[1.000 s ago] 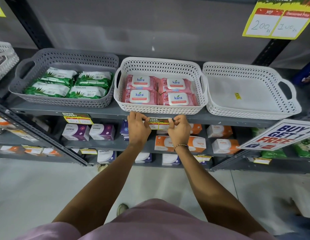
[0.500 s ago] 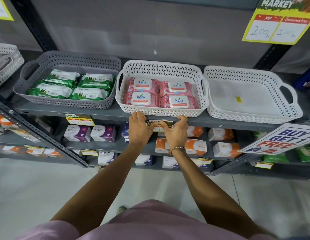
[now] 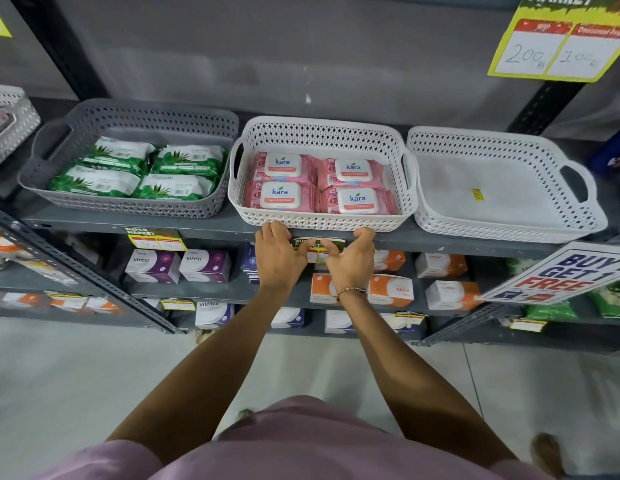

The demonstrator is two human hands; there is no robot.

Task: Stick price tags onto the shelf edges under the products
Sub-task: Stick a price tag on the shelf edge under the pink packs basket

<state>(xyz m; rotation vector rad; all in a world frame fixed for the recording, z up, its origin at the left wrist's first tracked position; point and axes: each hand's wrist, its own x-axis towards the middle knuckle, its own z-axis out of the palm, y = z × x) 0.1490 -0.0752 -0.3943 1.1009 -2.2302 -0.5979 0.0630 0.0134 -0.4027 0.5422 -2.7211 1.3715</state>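
Where both thumbs press, price tag [image 3: 318, 249] on shelf edge [image 3: 211, 229], between spread left hand [image 3: 277, 259] and right hand [image 3: 351, 263].

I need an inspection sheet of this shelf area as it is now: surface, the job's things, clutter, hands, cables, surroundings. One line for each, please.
Surface: grey metal shelf edge, bare under the empty white basket.
Job's things: price tag lying against the edge under the basket of pink wipes; another tag already stuck under the grey basket of green wipes.
Clutter: nothing seen.
Hands: left hand and right hand both on the price tag, thumbs pressing its face.
Cables: nothing seen.
Surroundings: boxed goods on lower shelves; "Buy 1 Get 1 Free" sign at right; large yellow price card above.
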